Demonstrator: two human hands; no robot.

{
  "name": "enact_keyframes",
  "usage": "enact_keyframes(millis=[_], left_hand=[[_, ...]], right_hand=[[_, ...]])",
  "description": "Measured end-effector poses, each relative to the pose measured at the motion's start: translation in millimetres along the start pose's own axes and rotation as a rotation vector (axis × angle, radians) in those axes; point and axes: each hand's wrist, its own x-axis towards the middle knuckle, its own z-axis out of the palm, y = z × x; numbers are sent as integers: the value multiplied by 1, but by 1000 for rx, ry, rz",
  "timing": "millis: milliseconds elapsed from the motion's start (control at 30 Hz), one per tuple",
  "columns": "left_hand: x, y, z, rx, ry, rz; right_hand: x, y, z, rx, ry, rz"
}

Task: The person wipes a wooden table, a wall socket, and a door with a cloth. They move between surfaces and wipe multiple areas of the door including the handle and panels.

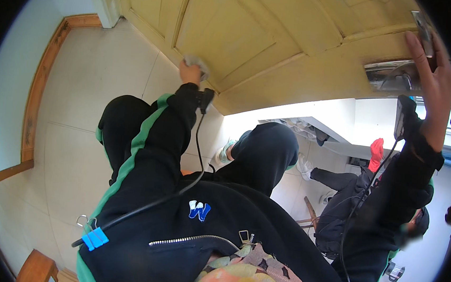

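My left hand [190, 74] presses a crumpled greyish cloth [196, 65] against the lower part of a yellow panelled door [234, 34], close to its bottom edge. At the upper right, my right hand [433, 76] is at the metal door handle [424, 33], with the thumb on one side of it and the fingers on the other. Part of those fingers is hidden. A shiny metal lock plate [389, 76] sits on the door beside the right hand.
To the right, another person in dark clothing [337, 213] wears a red glove [376, 153]. A white open cabinet [331, 113] stands beyond the door. Wooden skirting [38, 98] edges the left wall. A wooden stool [36, 267] is at the lower left. Cables [198, 139] run along both my sleeves.
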Motion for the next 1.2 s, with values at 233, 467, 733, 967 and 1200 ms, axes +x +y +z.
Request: enact_keyframes(millis=[233, 467, 733, 967, 1200], left_hand=[[-150, 107, 80, -308, -412, 339], [-181, 167, 50, -644, -694, -199], [-193, 183, 10, -598, -802, -374], [-238, 210, 19, -356, -1046, -131], [-272, 181, 38, 623, -1180, 297]], right_hand=[[4, -28, 1, 185, -71, -46], [-14, -101, -23, 386, 18, -148], [-106, -63, 14, 625, 632, -233], [-258, -156, 130, 1901, -335, 725], [-298, -166, 153, 2397, -209, 944]])
